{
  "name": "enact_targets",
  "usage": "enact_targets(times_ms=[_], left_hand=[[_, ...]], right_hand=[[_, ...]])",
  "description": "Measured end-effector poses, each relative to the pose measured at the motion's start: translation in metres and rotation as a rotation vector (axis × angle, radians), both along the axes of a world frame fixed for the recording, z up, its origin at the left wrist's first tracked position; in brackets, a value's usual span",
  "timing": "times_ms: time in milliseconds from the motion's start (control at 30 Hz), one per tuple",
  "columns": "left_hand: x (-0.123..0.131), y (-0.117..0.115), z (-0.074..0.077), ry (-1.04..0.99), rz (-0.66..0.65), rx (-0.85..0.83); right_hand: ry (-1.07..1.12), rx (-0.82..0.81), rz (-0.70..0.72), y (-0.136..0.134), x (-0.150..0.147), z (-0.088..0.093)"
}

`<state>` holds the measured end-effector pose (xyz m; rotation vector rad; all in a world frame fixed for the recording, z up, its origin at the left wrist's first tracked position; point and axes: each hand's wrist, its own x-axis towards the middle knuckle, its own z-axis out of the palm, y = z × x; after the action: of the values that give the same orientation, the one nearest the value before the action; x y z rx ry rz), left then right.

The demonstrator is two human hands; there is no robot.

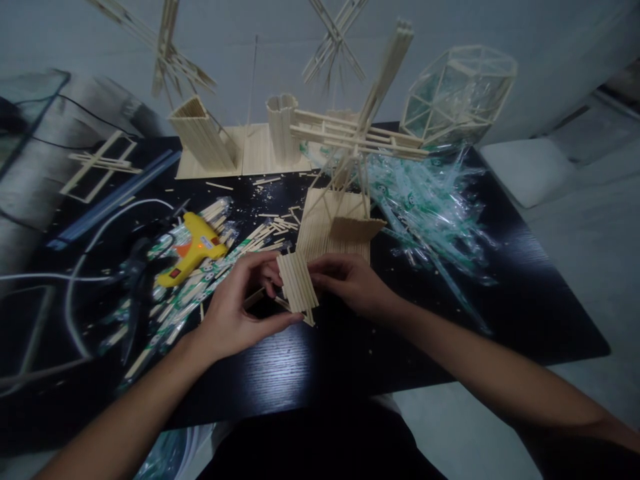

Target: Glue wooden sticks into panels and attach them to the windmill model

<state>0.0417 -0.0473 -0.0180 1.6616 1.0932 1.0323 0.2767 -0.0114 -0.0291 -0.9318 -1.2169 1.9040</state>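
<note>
- The small panel of sticks [297, 281], glued side by side, hangs just above the near middle of the black table [325, 360], between the two hands.
- Its sticks run nearly straight away from the person. The far end leans a little to the left, and the broad face is turned up towards the camera.
- A cross stick seems to lie under the panel and juts out at its near corner. How it is joined I cannot tell.
- The left hand [240, 303] is closed on the panel, fingers curled at its left edge and thumb stretched along under the near end.
- The right hand [350, 280] pinches the right edge with its fingertips, the palm turned down.
- As I judge it, the step in hand is holding and squaring this panel. Any further move calls for even pressure from both sides so that the sticks do not part.
- Just beyond stands a larger slatted base [335, 227] with a stick frame rising from it.
- To the left a yellow glue gun [193, 248] lies on wrapped sticks [175, 300], near the left hand but apart from it.
- To the right clear wrappers [430, 207] are heaped, well apart from the hands.
</note>
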Motion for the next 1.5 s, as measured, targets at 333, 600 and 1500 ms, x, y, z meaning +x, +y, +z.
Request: enact_targets(times_ms=[333,600,1500], left_hand=[[-0.003,0.004,-0.007,0.201,-0.053,0.155],[-0.003,0.006,0.002,0.395,-0.109,0.246],[-0.058,0.043,0.031,1.417,0.557,-0.069]], right_hand=[[-0.122,-0.072,-0.166,-0.001,-0.001,0.015],[-0.085,-0.056,0.026,-0.005,-0.004,0.011],[0.016,-0.182,-0.156,0.002,-0.002,0.002]])
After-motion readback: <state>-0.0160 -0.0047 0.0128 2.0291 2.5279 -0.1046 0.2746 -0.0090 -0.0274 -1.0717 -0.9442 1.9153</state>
